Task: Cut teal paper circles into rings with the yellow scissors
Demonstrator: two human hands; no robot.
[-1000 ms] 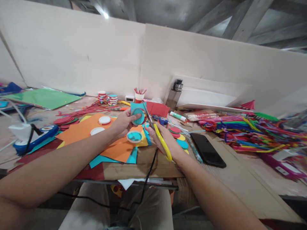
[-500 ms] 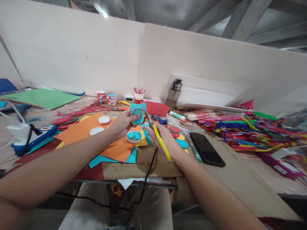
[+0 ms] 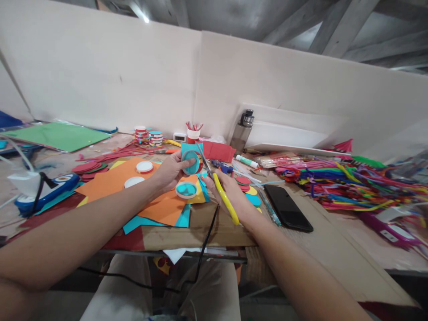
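My left hand (image 3: 171, 169) is closed on a piece of turquoise paper (image 3: 191, 162), the thumb pressed on its round part; a red edge shows beside it. Yellow-handled scissors (image 3: 226, 198) are in my right hand (image 3: 224, 186), their blades pointing up along the right edge of the paper. Below the hands, a round white-rimmed lid (image 3: 186, 190) with a turquoise inside lies on orange paper (image 3: 160, 210). Two more white round lids (image 3: 145, 167) rest farther left on the same paper.
A black phone (image 3: 289, 208) lies right of my right hand, near a large heap of coloured pipe cleaners (image 3: 341, 183). A grey bottle (image 3: 242, 133) stands at the back. A black cable (image 3: 210, 232) hangs over the front edge. Red discs (image 3: 87, 167) lie at left.
Both hands stay nearly in place with the paper and scissors. The scissor blades have shifted very slightly against the paper's right edge.
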